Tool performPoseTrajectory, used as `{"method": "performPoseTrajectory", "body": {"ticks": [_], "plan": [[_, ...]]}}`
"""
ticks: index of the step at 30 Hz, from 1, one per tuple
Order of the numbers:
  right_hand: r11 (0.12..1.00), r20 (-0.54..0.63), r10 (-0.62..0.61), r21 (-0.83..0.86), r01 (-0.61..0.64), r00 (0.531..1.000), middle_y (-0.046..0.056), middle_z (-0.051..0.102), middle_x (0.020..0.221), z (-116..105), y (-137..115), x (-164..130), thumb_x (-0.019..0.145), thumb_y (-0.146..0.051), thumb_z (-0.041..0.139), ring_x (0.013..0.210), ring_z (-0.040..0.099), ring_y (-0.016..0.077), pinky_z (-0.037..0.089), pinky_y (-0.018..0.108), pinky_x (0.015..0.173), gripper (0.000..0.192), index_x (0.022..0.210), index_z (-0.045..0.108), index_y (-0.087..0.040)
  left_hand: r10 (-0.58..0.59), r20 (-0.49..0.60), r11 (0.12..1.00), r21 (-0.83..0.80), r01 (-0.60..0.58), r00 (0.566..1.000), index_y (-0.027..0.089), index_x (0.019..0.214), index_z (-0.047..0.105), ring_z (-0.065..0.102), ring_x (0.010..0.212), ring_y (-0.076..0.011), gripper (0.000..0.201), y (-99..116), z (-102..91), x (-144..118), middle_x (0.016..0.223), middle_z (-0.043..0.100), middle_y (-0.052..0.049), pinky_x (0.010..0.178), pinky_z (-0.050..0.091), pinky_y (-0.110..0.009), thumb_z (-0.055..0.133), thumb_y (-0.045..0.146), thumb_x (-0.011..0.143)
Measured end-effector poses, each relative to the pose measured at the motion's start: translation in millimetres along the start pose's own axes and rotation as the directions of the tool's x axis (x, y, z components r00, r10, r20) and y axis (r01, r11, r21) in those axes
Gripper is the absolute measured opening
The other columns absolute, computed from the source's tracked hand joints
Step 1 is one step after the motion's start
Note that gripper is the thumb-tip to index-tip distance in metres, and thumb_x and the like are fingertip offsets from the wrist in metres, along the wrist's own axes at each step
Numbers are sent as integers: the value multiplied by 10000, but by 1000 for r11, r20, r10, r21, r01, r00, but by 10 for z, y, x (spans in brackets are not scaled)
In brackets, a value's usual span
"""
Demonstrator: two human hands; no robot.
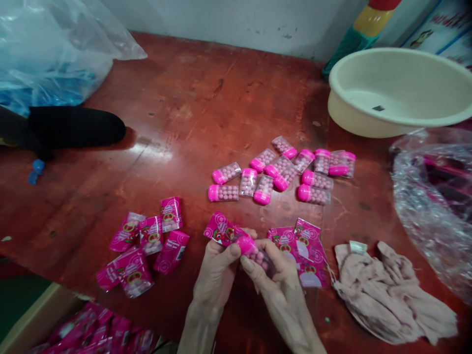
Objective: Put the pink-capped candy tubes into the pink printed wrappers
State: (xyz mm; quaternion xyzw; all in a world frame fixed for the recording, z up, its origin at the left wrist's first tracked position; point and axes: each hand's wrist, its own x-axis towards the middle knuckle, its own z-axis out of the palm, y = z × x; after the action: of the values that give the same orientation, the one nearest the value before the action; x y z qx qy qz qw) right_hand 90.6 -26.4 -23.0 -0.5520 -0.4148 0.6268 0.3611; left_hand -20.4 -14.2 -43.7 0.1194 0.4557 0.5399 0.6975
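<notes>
Red-brown table (177, 113) near its front edge: the left hand (217, 270) fingers pinch a pink sachet (221, 230), the right hand (275, 275) fingers grip a pink-capped candy tube (252, 250). More tubes (283, 172) lie just beyond, toward the middle. Sachet print is too blurred to read.

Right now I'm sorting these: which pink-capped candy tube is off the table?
The candy tube pinched between the left hand and right hand, held against a pink packet. The other tubes lie loose on the red table beyond.
</notes>
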Motion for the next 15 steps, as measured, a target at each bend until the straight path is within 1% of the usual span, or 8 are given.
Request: {"method": "performPoseTrajectory", "body": {"ticks": [1,3,5,7,9,12,13,15], "plan": [[999,11,11,46,-12,1000,-46,449,636,-3,-1,-3,815,-392,584,527,373,84,286,201,465,197,843,587,-197,-18,28,1000,-14,18,999,130,797,727,649,850,-240,293,1,-2,-11,859,714,-97,751,516,-294,769,346,603],[980,83,55,184,-70,995,-33,488,671,-15,4,3,807,-386,597,517,368,76,273,199,456,203,869,581,-194,-43,43,998,-36,45,998,144,823,727,654,817,-240,343,1,-1,-40,892,712,-105,620,523,-262,758,406,604],[933,195,94,325,-155,976,-28,511,672,-27,20,15,814,-383,593,466,318,56,227,196,421,219,910,563,-189,-64,27,997,-29,65,998,153,858,727,660,731,-223,371,-2,6,-65,869,715,-106,486,483,-228,745,431,614],[903,250,101,382,-194,963,-36,506,645,-21,45,21,830,-382,575,434,263,44,188,196,399,208,901,546,-189,-60,-5,998,-2,60,998,143,865,731,654,650,-199,364,-9,13,-70,828,720,-106,450,464,-219,746,411,620],[952,163,77,282,-121,984,-35,503,653,11,71,13,833,-374,576,467,310,57,232,196,421,183,866,557,-195,20,-58,1000,26,-18,998,138,824,740,654,658,-192,286,-21,14,-52,811,725,-96,543,504,-243,756,340,623],[1000,-13,-10,-3,10,1000,-19,524,698,78,89,-18,832,-354,578,597,425,104,330,208,514,148,877,604,-216,179,-109,984,48,-174,978,157,766,746,652,829,-216,151,-35,-2,-7,835,731,-71,800,496,-306,751,226,632],[998,-33,-32,-55,30,999,-13,534,715,93,87,-27,833,-349,575,629,448,117,349,214,537,148,897,616,-223,188,-87,982,44,-185,978,157,766,746,638,899,-230,142,-35,-10,4,852,730,-72,855,472,-319,744,220,639],[998,-26,-51,-50,49,998,-7,548,762,95,69,-33,838,-339,568,678,478,131,376,221,577,161,950,622,-236,133,8,991,21,-133,991,146,792,741,601,997,-255,161,-23,-29,14,912,719,-90,894,448,-332,721,252,672]]}}
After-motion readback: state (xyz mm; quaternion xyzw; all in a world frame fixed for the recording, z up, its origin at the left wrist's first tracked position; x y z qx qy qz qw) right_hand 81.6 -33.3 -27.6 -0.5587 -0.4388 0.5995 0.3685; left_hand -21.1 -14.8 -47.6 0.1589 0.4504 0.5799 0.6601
